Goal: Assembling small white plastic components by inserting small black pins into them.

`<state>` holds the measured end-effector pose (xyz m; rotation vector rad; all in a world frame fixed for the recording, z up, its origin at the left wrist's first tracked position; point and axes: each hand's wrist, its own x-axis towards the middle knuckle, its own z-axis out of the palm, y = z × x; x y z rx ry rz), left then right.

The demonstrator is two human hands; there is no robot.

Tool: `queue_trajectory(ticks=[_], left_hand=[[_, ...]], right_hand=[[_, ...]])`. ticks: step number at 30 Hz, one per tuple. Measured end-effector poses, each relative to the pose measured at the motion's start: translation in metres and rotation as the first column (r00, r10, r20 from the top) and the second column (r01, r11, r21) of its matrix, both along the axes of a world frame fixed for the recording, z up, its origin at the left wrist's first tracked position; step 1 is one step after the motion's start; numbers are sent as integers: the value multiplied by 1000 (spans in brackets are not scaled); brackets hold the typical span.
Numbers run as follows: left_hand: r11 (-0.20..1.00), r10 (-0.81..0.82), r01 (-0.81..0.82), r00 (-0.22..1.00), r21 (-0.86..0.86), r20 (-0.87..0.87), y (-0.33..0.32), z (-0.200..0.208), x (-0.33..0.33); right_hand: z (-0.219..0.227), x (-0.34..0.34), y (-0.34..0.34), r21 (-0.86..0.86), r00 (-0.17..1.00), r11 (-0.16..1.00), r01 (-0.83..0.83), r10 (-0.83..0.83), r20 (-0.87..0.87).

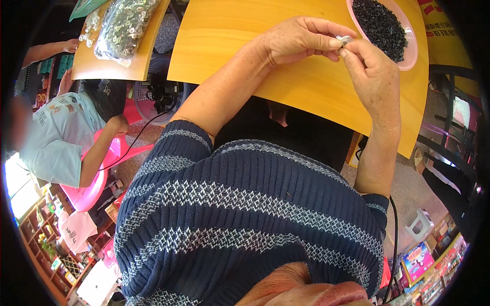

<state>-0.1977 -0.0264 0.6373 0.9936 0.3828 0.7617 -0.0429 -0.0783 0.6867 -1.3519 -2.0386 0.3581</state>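
Above the yellow table, my two hands meet at the fingertips near the pink bowl. My left hand (301,41) is closed in a pinch on a small whitish piece (346,39), whose exact kind is too small to tell. From the other side, my right hand (372,69) pinches at the same piece with thumb and forefinger. Fingers cover much of it. Just beyond my right hand, a pink bowl (411,53) holds a heap of small black parts (380,28).
The yellow wooden table (219,46) lies before me. On a second table (84,69) at left is a clear plastic bag of small round pieces (125,30). A person in a light blue shirt (61,137) sits there on a pink chair (84,196). A white stool (420,225) stands right.
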Motion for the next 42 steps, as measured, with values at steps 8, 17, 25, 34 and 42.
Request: queue_trajectory(ticks=[8, 17, 25, 34, 42], left_hand=[[999, -45, 46, 998, -29, 47, 0, 2, -2], [989, -126, 129, 991, -67, 50, -2, -1, -6], [985, -130, 133, 991, -114, 29, -1, -14, -3], [975, -158, 178, 977, -132, 146, -2, -9, -4], [983, -94, 116, 985, -145, 147, 0, -11, -5]], right_hand=[[0, 5, 0, -140, 983, 990, -3, -23, -184], [-4, 12, 5, -233, 952, 960, -153, 80, -297], [-10, 14, 12, -367, 970, 908, -202, 134, -203], [-22, 5, 3, -314, 793, 917, -247, 5, -609], [-27, 0, 2, -249, 668, 928, -277, -1, -744]])
